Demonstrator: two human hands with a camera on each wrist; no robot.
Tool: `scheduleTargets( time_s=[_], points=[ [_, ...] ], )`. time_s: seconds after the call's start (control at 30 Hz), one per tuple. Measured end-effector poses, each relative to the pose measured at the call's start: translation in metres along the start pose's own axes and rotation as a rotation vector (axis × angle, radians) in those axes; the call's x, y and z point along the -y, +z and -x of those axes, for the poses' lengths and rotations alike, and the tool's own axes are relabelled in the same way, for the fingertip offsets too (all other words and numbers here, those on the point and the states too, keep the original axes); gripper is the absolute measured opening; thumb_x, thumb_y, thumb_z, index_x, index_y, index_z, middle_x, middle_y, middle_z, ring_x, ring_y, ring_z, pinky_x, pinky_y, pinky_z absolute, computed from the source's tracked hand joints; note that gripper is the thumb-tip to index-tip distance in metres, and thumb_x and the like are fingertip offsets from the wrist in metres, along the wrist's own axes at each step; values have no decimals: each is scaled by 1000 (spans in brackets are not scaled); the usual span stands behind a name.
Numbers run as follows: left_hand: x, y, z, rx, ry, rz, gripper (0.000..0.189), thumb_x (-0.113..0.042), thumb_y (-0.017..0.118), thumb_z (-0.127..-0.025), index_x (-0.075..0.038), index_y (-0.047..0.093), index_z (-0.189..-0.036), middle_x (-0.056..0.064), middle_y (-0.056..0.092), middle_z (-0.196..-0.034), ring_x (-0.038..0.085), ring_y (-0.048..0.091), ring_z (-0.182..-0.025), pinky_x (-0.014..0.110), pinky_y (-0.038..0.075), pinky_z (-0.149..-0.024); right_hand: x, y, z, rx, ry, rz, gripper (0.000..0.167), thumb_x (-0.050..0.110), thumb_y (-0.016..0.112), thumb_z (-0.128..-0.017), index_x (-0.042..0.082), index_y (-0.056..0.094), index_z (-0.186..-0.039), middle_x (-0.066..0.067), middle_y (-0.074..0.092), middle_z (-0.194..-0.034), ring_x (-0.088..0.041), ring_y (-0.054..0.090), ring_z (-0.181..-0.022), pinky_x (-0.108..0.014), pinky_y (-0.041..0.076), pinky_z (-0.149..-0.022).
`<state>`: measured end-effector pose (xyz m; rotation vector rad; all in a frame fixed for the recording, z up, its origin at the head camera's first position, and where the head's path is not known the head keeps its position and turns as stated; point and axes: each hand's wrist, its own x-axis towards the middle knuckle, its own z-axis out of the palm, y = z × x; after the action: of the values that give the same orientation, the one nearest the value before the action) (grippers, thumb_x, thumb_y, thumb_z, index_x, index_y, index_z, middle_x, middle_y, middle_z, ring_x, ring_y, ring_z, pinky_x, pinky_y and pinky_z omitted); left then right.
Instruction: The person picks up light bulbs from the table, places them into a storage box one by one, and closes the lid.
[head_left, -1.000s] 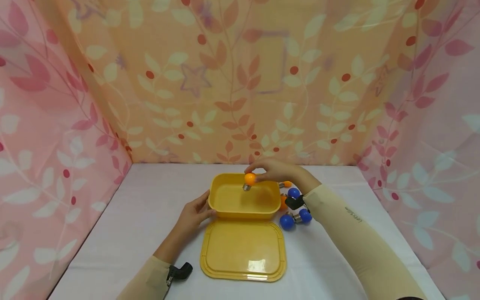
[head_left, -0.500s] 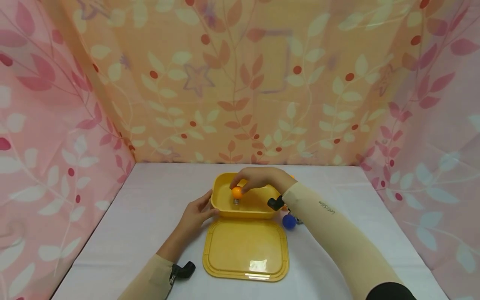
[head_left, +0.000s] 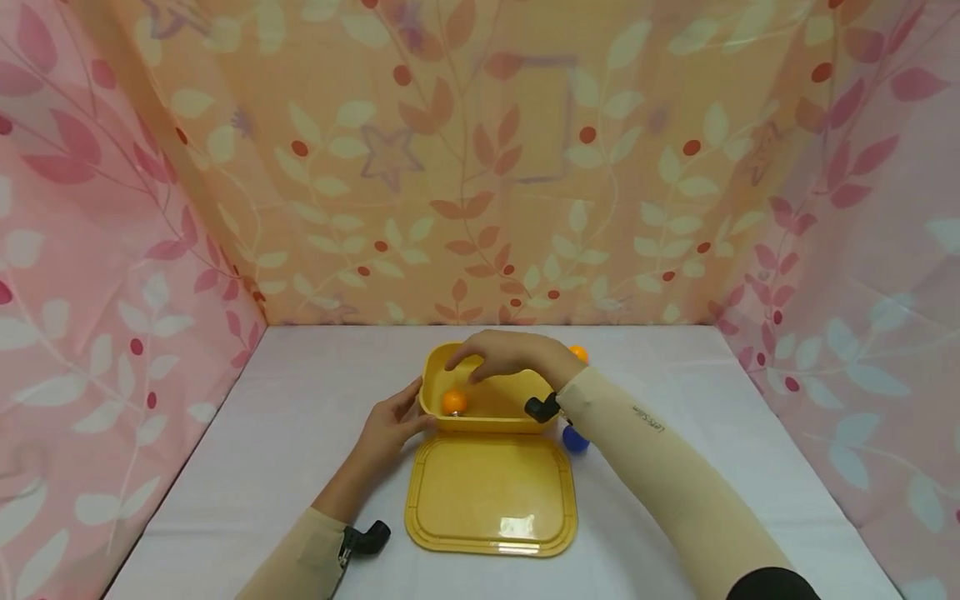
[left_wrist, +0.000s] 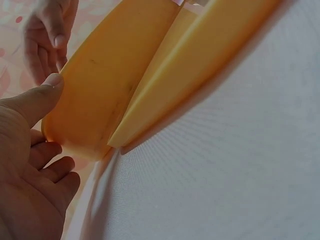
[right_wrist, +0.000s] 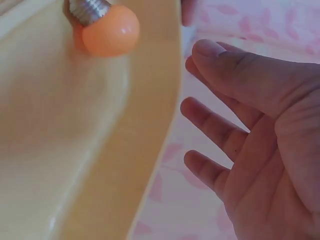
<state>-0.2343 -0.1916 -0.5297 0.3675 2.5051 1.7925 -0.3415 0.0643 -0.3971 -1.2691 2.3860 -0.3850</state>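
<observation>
An orange light bulb (head_left: pixel 453 402) with a metal screw base lies inside the yellow plastic box (head_left: pixel 487 424), near its left end. My right hand (head_left: pixel 506 352) hovers over the box, its fingers apart and nothing between them. In the right wrist view the same orange bulb (right_wrist: pixel 111 31) rests against the box wall, apart from the fingertips. My left hand (head_left: pixel 386 427) grips the left end of the box. Its thumb presses on the wall in the left wrist view, and the index finger is partly hidden behind the yellow box (left_wrist: pixel 100 85).
The yellow lid (head_left: pixel 491 496) lies flat in front of the box, right against it. A blue bulb (head_left: pixel 575 440) and another orange bulb (head_left: pixel 578 353) show to the right, beside the right forearm. Patterned curtains (head_left: pixel 465 167) enclose the white table (head_left: pixel 315 367).
My right hand has carried the orange bulb left and down into the box and let it go; its fingers have spread. My left hand stays on the box.
</observation>
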Motion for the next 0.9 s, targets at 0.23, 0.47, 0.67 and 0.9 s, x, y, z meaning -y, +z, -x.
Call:
scheduleTargets(
  time_s=[0.23,0.47,0.67,0.9],
  points=[
    [1,0,-4,-1,14,-14,80,-34,78,-91,-19,39,-159,0,40,-162,24,34,-152,50,32,-122,-10,-13,43,-162,19,-39,41,17,71,-98,24,65,-139,7,61,-143,-17,51,-138,-41,42,-118],
    [4,1,-1,-7,-3,-27,81,-34,79,-91,-22,38,-159,-5,39,-162,20,34,-152,45,33,-122,-15,-13,88,-275,61,-87,39,17,71,-98,28,66,-135,9,60,-142,-19,46,-142,-47,41,-119],
    [2,-1,-1,-12,-4,-7,81,-32,80,-91,-22,39,-159,-5,40,-162,20,33,-152,46,32,-122,-18,-8,120,-366,64,-143,40,20,72,-97,28,66,-136,6,53,-151,-23,41,-147,-53,38,-120],
    [0,-1,0,-11,-5,-19,81,-32,79,-91,-19,38,-159,-1,40,-162,22,34,-152,46,32,-122,-23,13,154,-488,104,-140,42,21,77,-93,28,68,-134,4,62,-139,-26,53,-135,-57,45,-113]
  ],
)
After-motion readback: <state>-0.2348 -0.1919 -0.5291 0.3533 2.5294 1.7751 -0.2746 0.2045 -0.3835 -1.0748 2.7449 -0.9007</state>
